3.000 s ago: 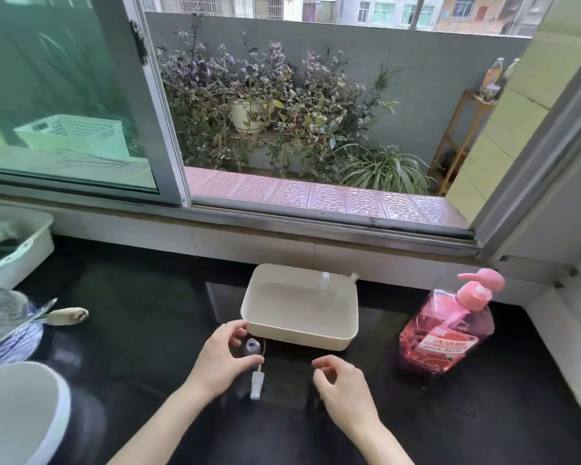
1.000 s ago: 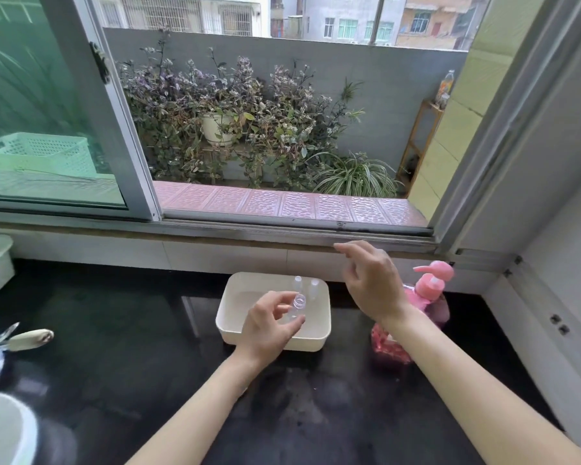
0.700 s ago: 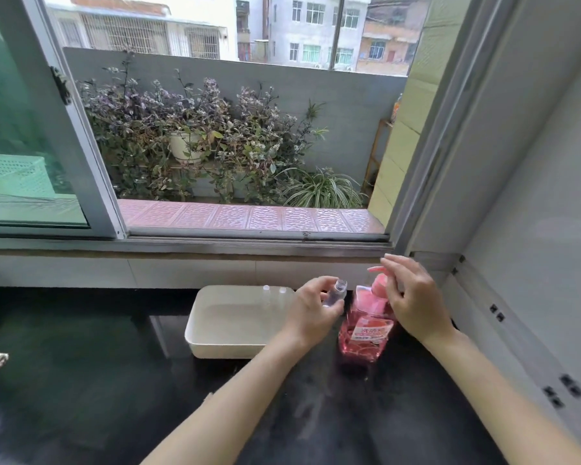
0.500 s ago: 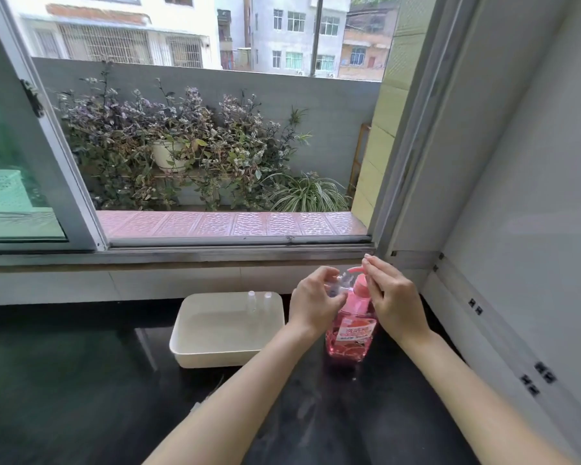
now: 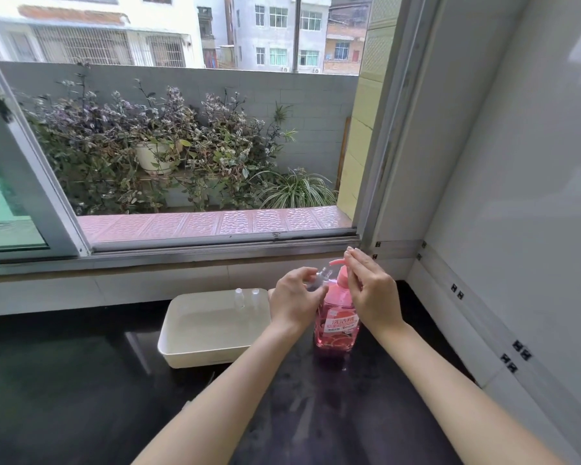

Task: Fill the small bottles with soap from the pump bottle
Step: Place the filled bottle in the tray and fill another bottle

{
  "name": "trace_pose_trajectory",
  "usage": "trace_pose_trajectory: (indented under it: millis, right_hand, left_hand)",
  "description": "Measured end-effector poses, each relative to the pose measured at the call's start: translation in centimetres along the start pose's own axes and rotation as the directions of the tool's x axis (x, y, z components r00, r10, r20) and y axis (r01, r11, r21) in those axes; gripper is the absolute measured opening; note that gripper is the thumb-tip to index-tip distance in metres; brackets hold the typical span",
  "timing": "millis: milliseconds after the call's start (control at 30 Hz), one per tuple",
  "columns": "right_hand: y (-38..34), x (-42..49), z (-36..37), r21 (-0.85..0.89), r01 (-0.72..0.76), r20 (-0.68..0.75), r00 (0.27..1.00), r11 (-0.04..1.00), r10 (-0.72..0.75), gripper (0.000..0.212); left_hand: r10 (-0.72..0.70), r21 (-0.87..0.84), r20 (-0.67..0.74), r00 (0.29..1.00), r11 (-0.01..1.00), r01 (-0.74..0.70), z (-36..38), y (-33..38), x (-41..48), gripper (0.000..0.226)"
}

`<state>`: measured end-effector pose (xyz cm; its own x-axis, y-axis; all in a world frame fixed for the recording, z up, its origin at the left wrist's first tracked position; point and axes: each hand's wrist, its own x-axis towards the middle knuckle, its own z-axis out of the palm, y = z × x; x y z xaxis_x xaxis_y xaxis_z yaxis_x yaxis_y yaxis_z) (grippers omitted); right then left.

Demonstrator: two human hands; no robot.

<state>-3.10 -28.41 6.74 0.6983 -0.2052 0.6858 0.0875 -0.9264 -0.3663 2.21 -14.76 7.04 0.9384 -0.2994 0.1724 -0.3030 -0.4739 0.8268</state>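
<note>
A pink pump bottle point(image 5: 337, 325) of soap stands on the black counter by the right wall. My left hand point(image 5: 294, 303) holds a small clear bottle point(image 5: 317, 280), tilted with its mouth just under the pink pump spout. My right hand point(image 5: 371, 292) rests on the pump head with its fingers straight. Two more small clear bottles point(image 5: 247, 297) stand upright at the back of a cream tray point(image 5: 212, 352) just left of the pump bottle.
The black counter point(image 5: 64, 380) stretches to the left and toward me. A white wall with metal clips point(image 5: 517, 352) closes the right side. The window sill point(image 5: 182, 255) runs along the back, with plants outside.
My left hand lifted the small bottle from the counter and brought it right to the pump spout. My right hand rose and settled on the pump head. My view swung right.
</note>
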Motion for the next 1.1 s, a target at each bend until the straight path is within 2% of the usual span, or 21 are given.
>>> trace_pose_trajectory:
  millis: [400,667,933,1100]
  right_hand:
    - [0.3,-0.1,0.3,-0.014,0.023,-0.010,1.000,1.000,-0.023,0.029]
    - [0.8,-1.4,1.9,0.015,-0.003,-0.054,0.999,1.000,0.004,0.029]
    - [0.2,1.5,-0.9,-0.082,0.052,0.074,0.996,0.995,-0.046,0.030]
    - [0.3,0.2,0.0,-0.143,0.069,0.030,0.997,0.987,-0.066,0.030]
  left_hand:
    - [0.093,0.087,-0.065,0.994,0.992,-0.087,0.3,0.9,0.5,0.037]
    - [0.056,0.111,-0.048,0.997,0.993,-0.050,1.3,0.4,0.3,0.036]
    - [0.098,0.142,-0.021,0.995,0.985,-0.095,0.4,1.9,0.5,0.041]
    - [0.106,0.144,-0.044,0.993,0.985,-0.099,0.6,1.7,0.6,0.038]
